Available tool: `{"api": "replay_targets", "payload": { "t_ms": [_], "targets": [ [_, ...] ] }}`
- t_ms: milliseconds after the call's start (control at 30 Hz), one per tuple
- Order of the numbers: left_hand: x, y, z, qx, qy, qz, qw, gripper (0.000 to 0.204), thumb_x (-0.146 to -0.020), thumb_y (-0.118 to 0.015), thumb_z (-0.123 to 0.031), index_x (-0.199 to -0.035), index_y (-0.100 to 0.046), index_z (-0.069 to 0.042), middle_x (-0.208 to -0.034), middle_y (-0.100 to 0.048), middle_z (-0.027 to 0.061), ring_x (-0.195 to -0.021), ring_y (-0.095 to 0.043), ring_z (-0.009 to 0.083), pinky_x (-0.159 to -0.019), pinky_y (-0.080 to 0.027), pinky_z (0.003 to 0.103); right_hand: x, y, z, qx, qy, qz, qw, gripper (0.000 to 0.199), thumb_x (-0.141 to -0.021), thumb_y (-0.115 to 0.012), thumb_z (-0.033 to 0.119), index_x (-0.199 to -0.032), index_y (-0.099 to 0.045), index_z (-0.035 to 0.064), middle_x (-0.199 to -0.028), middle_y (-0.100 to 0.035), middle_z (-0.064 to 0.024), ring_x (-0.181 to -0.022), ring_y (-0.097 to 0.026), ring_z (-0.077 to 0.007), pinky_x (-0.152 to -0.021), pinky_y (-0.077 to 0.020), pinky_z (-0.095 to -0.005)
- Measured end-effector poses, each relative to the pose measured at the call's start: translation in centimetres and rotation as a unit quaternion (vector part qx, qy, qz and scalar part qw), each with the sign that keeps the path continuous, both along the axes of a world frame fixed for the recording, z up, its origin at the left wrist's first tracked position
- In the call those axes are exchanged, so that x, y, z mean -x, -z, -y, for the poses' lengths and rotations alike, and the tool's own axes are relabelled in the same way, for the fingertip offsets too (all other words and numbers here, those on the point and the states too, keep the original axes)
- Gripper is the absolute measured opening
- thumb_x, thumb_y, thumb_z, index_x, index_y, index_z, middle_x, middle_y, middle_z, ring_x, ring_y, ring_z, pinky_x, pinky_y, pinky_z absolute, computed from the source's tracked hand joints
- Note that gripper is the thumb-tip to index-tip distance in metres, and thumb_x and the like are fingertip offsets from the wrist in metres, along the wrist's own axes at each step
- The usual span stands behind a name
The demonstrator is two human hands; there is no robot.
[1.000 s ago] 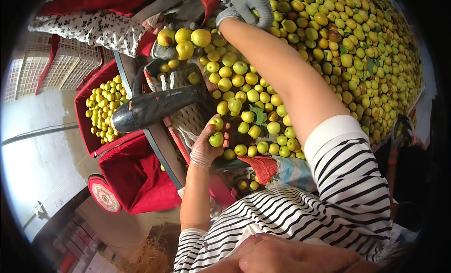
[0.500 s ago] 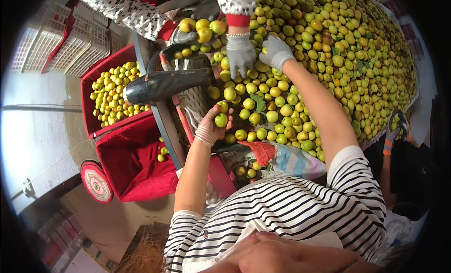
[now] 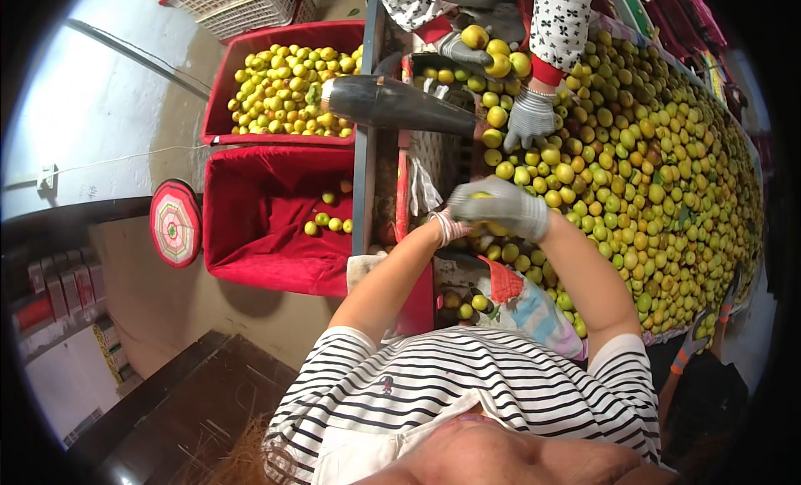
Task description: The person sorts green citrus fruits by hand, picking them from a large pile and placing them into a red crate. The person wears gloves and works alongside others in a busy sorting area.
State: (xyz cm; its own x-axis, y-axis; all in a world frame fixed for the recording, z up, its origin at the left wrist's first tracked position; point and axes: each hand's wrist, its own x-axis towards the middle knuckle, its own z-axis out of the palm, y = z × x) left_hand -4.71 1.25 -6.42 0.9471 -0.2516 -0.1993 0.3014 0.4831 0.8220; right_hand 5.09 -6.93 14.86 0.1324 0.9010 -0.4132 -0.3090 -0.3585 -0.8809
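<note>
– Readable print?
– Too small; far red bin [image 3: 280, 140] piled with fruit [image 3: 288, 84], near red bin [image 3: 250, 226] holding several
– Hands?
– Right hand [image 3: 501, 206] curled around fruit, beside the heap [image 3: 659, 209]; left hand's [image 3: 451, 226] fingers hidden, can't tell

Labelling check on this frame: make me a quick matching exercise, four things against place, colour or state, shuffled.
Things:
1. right hand
2. upper red bin
3. lower red bin
4. round patterned disc

Descriptions:
A. holds only a few fruits
B. farthest left of the four, edged in red
C. grey-gloved
D. heaped with fruits

Pairs: 1-C, 2-D, 3-A, 4-B
</note>
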Motion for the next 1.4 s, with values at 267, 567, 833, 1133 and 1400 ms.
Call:
{"api": "replay_targets", "payload": {
  "t_ms": [267,567,833,1133,1400],
  "targets": [
    [-1.1,2.1,0.5,0.171,-0.068,-0.140,0.973,0.040,-0.093,-0.056,-0.016,-0.131,-0.051,-0.003,-0.114,-0.062,0.0086,-0.104,-0.057,0.0141,-0.090,-0.047,0.028,0.1,-1.9,-23.0,-0.126,0.200,0.053,0.970,0.053,-0.089,-0.056,0.048,-0.121,-0.054,0.0057,-0.100,-0.063,-0.0152,-0.100,-0.063,-0.0261,-0.087,-0.0498,-0.0407],
    [-0.9,-4.9,-0.8,-0.099,-0.042,-0.038,0.993,0.049,-0.093,-0.056,-0.017,-0.137,-0.045,0.000,-0.106,-0.062,0.0060,-0.099,-0.057,0.0121,-0.087,-0.045,0.025,0.7,3.2,10.1,0.117,0.165,0.591,0.781,0.063,-0.083,-0.064,0.028,-0.138,-0.043,0.0082,-0.141,-0.044,-0.0149,-0.127,-0.044,-0.0326,-0.107,-0.0358,-0.0394],
    [-1.0,-7.6,-0.7,-0.269,0.000,-0.009,0.963,0.050,-0.090,-0.061,-0.015,-0.138,-0.049,-0.011,-0.096,-0.061,0.0010,-0.088,-0.054,0.0085,-0.078,-0.045,0.022,12.8,6.6,28.6,0.270,0.086,0.681,0.675,0.063,-0.078,-0.068,0.041,-0.132,-0.052,0.0153,-0.144,-0.042,-0.0090,-0.133,-0.038,-0.0298,-0.110,-0.0315,-0.0447],
    [3.7,-7.8,-2.7,-0.380,-0.166,-0.030,0.910,0.051,-0.082,-0.073,-0.024,-0.125,-0.058,-0.003,-0.095,-0.068,0.0090,-0.082,-0.063,0.0150,-0.071,-0.051,0.027,10.3,6.3,25.2,0.367,-0.047,0.672,0.642,0.078,-0.085,-0.056,0.054,-0.148,-0.030,0.0160,-0.148,-0.035,-0.0063,-0.138,-0.028,-0.0250,-0.114,-0.0171,-0.0465],
    [2.6,-9.3,-0.9,-0.474,-0.158,-0.004,0.866,0.046,-0.081,-0.072,-0.024,-0.121,-0.060,-0.005,-0.091,-0.068,0.0064,-0.077,-0.062,0.0124,-0.069,-0.050,0.027,9.3,6.2,22.6,0.362,-0.053,0.704,0.609,0.084,-0.081,-0.059,0.059,-0.147,-0.029,0.0151,-0.148,-0.033,-0.0118,-0.137,-0.030,-0.0281,-0.113,-0.0171,-0.0521]
  ]
}}
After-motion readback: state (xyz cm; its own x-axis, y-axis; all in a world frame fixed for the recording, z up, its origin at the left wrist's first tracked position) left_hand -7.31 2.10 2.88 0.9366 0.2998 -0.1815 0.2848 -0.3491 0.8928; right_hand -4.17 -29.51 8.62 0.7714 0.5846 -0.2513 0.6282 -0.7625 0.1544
